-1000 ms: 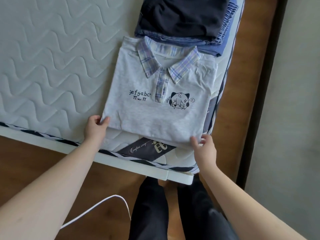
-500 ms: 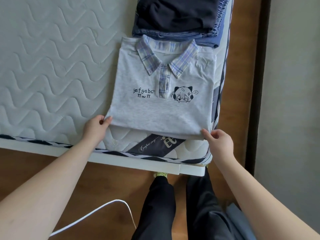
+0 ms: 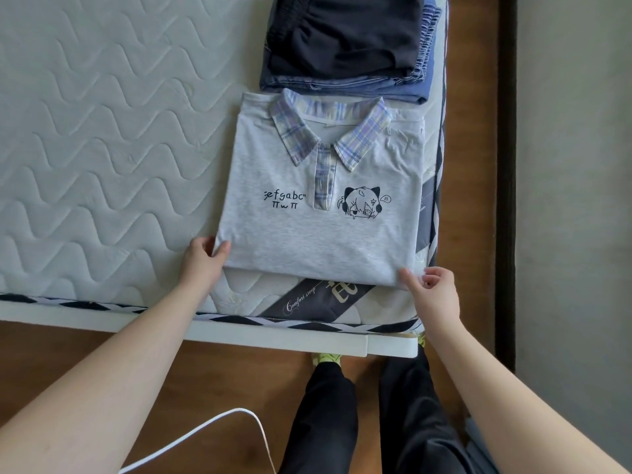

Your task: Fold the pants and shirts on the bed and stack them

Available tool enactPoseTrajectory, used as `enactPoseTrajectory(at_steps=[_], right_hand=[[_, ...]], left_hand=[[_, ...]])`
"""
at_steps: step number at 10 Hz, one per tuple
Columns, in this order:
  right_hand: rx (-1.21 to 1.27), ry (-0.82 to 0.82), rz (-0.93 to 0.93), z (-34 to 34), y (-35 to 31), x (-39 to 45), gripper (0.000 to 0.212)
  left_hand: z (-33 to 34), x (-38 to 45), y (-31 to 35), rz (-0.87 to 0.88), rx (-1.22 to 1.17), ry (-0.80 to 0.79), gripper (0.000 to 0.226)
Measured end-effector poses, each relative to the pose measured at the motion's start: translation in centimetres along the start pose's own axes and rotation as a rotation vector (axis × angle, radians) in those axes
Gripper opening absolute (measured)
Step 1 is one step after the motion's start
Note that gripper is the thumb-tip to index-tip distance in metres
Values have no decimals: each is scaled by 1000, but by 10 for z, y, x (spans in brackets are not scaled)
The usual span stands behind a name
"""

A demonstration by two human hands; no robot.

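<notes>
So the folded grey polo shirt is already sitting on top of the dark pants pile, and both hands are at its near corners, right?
Not quite. In the head view the grey polo shirt lies flat on the mattress, in front of the dark pants pile, not on top. The left hand and right hand are at its near corners.

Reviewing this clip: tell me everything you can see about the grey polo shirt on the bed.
The grey polo shirt is light heather grey knit, folded into a rectangle, front up, with a lilac-and-cream plaid collar and placket. Black print reads "efgabc" left of the placket, with a cartoon cat-eared face to the right. It lies flat near the mattress corner, its collar next to a folded clothes stack. The left hand grips its near left corner; the right hand touches its near right corner.
</notes>
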State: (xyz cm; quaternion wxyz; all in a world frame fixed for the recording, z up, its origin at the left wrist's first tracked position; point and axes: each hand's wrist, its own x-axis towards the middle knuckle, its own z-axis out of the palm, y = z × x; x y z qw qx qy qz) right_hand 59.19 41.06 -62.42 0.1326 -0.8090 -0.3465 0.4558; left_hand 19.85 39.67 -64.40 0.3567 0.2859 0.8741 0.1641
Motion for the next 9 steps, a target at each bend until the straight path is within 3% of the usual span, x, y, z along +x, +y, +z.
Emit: enactPoseTrajectory(at_steps=[1,2,3,4,5,6,7,8,9], right_hand=[[21,-119,35,10,-9,4,50],[-61,-176,32,14,-17,11,42],[-26,-168,-15,8,-16,16,36],[-59,-113,-29,3,-4,17,34],[-158,-140,-19,2,5,15,37],[-219,-105,-44,-6,4,10,49],[-327,-75,-116,-24,-4,-6,59],[-476,-135,-204,-41,-20,-38,57],[-619,-88,-441,-69,-49,-69,44]], left_hand=[[2,8,1,-34,18,-126,65],[0,12,0,-39,14,-186,60],[-2,9,-2,-64,-202,-273,28],[4,-5,-13,-60,-114,-284,29],[15,-19,-23,-76,-19,-215,51],[15,-32,-17,-66,70,-78,60],[3,-54,3,15,228,54,53],[-21,-89,34,177,374,45,49],[-44,-120,78,516,488,11,52]])
